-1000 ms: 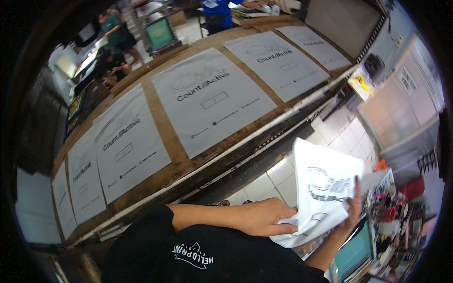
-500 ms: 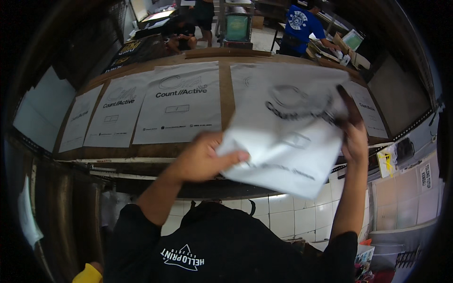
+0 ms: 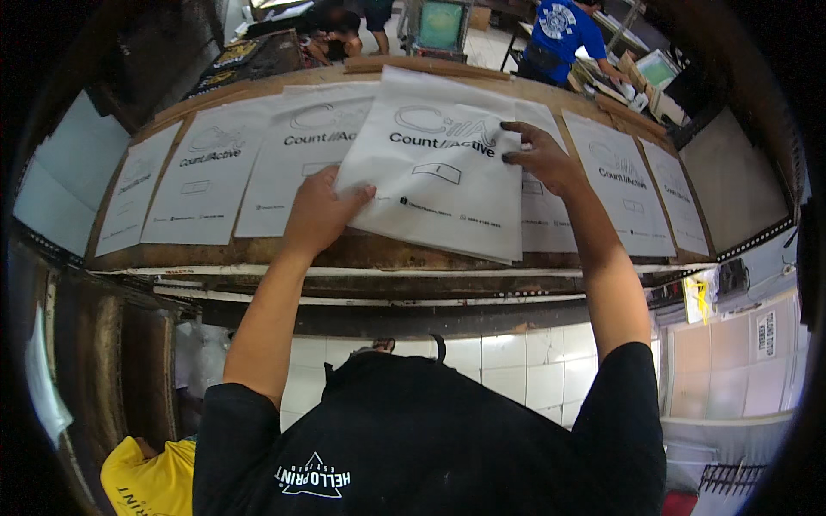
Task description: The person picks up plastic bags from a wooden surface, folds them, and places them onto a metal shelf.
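A white printed plastic bag [image 3: 434, 193] lies at a slant over the middle of a row of similar bags; a second edge shows along its lower right, so it may be more than one layer. My left hand [image 3: 323, 211] grips its left edge, thumb on top and the other fingers partly hidden beneath. At its upper right edge, my right hand [image 3: 551, 161] holds it with the fingertips, thumb and forefinger a little apart. Partly covered by the held one, another bag [image 3: 301, 142] lies just left; one more bag [image 3: 548, 215] shows below my right hand.
More printed bags [image 3: 194, 176] are spread along the wooden table [image 3: 413, 258], reaching the right end [image 3: 675, 193]. A person in a blue shirt [image 3: 564, 39] works beyond it; another [image 3: 340, 39] crouches at the far left. A yellow sleeve [image 3: 151, 477] is near me at lower left.
The bag has moved left and away from me, from a tilted hold over the right side onto the row. Both hands moved with it, and bags on the right are uncovered.
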The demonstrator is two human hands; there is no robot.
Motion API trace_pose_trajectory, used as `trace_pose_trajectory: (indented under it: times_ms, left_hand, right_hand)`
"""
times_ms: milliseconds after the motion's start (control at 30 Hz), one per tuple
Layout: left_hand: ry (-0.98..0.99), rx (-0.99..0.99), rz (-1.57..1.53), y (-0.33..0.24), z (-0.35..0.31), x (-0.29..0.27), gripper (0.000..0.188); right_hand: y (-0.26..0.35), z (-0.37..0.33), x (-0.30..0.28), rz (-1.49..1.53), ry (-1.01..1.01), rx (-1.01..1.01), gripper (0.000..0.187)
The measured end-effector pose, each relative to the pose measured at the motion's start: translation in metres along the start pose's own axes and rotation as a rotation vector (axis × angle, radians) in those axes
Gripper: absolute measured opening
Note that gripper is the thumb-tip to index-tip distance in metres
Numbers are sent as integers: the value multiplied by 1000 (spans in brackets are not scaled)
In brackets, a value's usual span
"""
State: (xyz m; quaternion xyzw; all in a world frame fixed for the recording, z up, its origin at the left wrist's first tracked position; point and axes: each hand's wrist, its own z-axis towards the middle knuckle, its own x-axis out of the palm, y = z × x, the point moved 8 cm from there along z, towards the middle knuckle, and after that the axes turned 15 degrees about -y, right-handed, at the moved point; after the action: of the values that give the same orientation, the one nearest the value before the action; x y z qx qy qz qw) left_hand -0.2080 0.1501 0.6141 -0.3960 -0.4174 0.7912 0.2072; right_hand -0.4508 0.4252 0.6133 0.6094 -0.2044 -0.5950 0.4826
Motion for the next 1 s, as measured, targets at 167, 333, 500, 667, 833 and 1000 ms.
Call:
trace_pose_trajectory:
  times_ms: [167, 333, 500, 667, 833, 1000]
  left_hand:
    - [-46, 64, 181, -7, 1, -3, 45]
    - [-98, 118, 212, -14, 2, -8, 51]
    - [-251, 98, 571, -15, -3, -19, 58]
    - [-29, 457, 224, -73, -25, 24, 33]
    - [288, 525, 37, -85, -46, 93, 21]
    - [261, 513, 10, -80, -45, 96, 18]
  right_hand:
    - [-10, 2, 5, -125, -20, -80, 62]
    - [23, -30, -6, -426, -61, -243, 51]
    - [53, -77, -17, -427, -137, -599, 41]
    - [61, -121, 3, -142, 254, -637, 32]
    - [52, -124, 13, -180, 358, -633, 35]
    - [53, -127, 16, -224, 355, -669, 35]
